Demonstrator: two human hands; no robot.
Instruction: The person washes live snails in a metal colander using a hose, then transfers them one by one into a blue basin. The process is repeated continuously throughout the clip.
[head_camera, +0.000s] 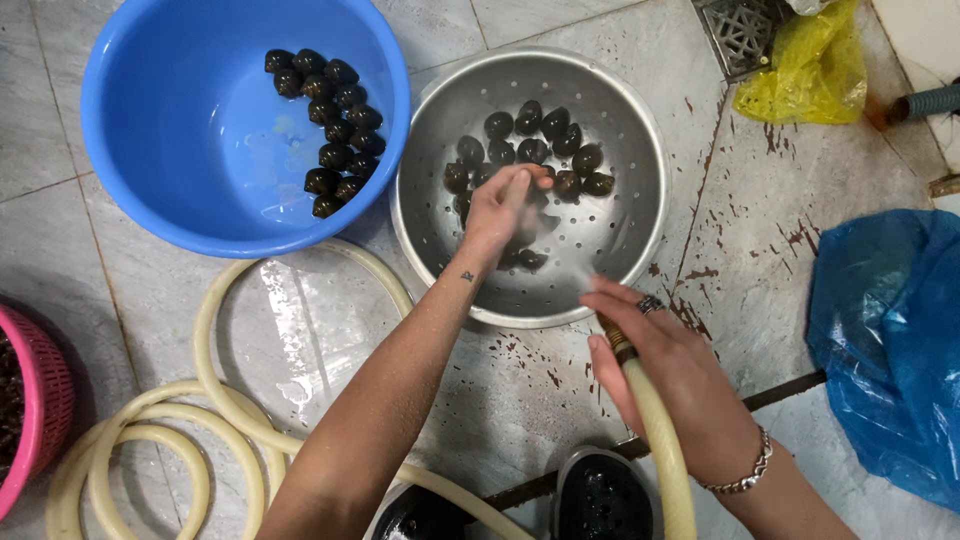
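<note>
A metal colander (620, 120) on the tiled floor holds several dark snails (530, 135). My left hand (500, 205) reaches into it, fingers closed around one snail that is mostly hidden. My right hand (665, 365) grips the end of a pale yellow hose (660, 440), its nozzle pointing at the colander, with a faint spray of water leaving it. To the left, a blue plastic basin (170, 120) holds a row of several dark snails (335, 130) along its right side and a little water.
The hose lies coiled (200, 420) on the wet floor at lower left. A pink basket (40, 400) sits at the left edge. A blue plastic bag (890, 330) lies right, a yellow bag (810, 70) and floor drain (740, 30) at top right. Dark sandals (600, 495) below.
</note>
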